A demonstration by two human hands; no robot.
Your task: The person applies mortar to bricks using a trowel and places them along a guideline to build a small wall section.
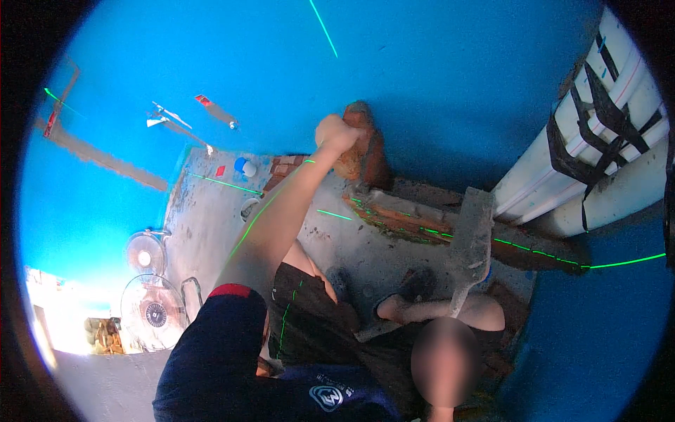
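Observation:
My left arm stretches up the middle of the view, and my left hand is closed on a rough reddish brick held against the blue wall, above a low course of mortared brickwork. A cement-smeared trowel rises blade up at my right. Its handle runs down into a blurred oval where my right hand is, so those fingers are hidden. Green laser lines cross the wall, floor and brickwork.
White pipes bound with black tape lean at the right. Two fans stand at the left. A small blue-and-white container and stacked bricks lie on the grey floor. My bent legs and dark footwear occupy the lower middle.

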